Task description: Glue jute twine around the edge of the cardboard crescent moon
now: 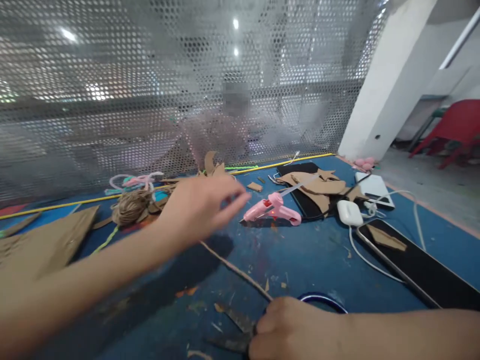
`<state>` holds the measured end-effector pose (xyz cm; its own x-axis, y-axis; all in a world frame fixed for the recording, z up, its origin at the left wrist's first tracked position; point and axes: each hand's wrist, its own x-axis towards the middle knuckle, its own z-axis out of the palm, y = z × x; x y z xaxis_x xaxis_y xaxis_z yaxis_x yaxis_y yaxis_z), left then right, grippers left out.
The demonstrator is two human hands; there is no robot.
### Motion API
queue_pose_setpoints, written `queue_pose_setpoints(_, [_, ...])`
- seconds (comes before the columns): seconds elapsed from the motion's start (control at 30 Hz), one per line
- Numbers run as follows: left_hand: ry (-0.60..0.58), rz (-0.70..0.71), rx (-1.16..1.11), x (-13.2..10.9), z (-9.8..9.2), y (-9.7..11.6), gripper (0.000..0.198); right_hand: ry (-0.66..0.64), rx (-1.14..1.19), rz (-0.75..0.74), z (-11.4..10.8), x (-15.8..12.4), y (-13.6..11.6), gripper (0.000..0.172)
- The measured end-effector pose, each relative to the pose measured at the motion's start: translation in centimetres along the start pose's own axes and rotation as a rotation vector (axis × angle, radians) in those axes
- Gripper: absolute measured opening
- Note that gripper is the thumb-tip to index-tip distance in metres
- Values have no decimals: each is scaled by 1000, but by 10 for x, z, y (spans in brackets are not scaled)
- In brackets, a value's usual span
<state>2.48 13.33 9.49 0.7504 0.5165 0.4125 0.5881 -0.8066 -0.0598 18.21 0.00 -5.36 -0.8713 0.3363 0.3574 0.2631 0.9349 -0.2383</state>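
Note:
My left hand (204, 202) reaches over the table, slightly blurred, with a gap between its thumb and fingers and nothing visible in them. Just right of its fingertips lies a pink glue gun (272, 210) with a clear glue stick in its back. Near the front edge of the view, my right hand (290, 327) is closed around a pair of scissors (236, 330), blades parted and pointing left. A blue loop, seemingly a scissor handle, shows behind that hand. A strand of twine (240, 272) stretches from below my left hand to my right knuckles.
A ball of twine (133, 207) sits left, beside a cardboard sheet (48, 240). Cardboard cutouts (315, 187) lie on a black item at the back. On the right are a phone (423, 270), a white charger (349, 213) and cables. A perforated metal screen (150, 100) rises behind.

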Motion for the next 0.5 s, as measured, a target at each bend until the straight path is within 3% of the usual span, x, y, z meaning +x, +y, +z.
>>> queue_pose_setpoints(0.07, [-57, -57, 62, 54, 12, -10, 30, 30, -56, 18, 4, 0, 1, 13])
queue_pose_setpoints(0.17, [-371, 69, 50, 128, 46, -16, 34, 67, -145, 18, -2, 3, -2, 19])
queue_pose_setpoints(0.23, [-481, 126, 51, 166, 72, -11, 41, 74, -182, 8, -8, 5, -3, 19])
queue_pose_setpoints(0.37, [-634, 245, -3, 213, 115, 9, 57, 12, -190, 0, -11, 8, -1, 14])
queue_pose_setpoints(0.5, [-756, 290, -70, 232, 145, 16, 65, -7, -154, 5, -10, 12, 3, 11])
